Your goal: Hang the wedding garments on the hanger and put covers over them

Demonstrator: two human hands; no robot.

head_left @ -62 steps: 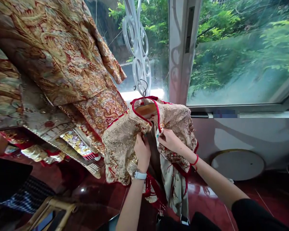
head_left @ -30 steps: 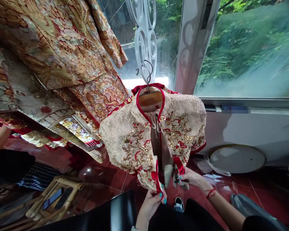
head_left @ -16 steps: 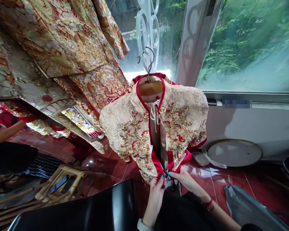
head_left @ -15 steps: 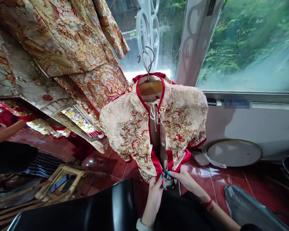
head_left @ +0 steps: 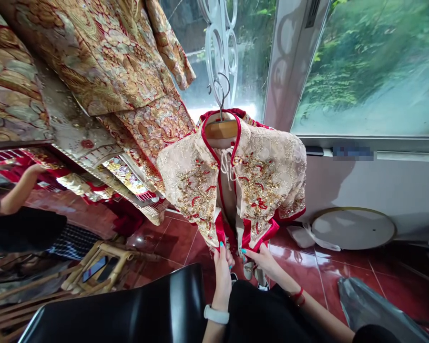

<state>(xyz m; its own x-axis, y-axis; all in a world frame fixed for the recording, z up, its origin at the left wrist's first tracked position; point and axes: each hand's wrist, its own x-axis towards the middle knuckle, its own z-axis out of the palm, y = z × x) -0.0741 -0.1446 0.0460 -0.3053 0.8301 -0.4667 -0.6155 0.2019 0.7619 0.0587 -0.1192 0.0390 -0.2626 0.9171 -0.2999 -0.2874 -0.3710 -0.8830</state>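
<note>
My left hand and right hand sit at 6 o'clock, their fingers pinching the red-trimmed front edges of the sequinned cream jacket. It hangs in the centre of my view from a wooden hanger hooked on a white scrolled window grille. A white watch circles my left wrist, a red cord my right. Gold brocade robes hang at 10 o'clock, and a co-worker's arm reaches out at 9 o'clock. The label on the sill at 3 o'clock is blurred and unreadable.
</note>
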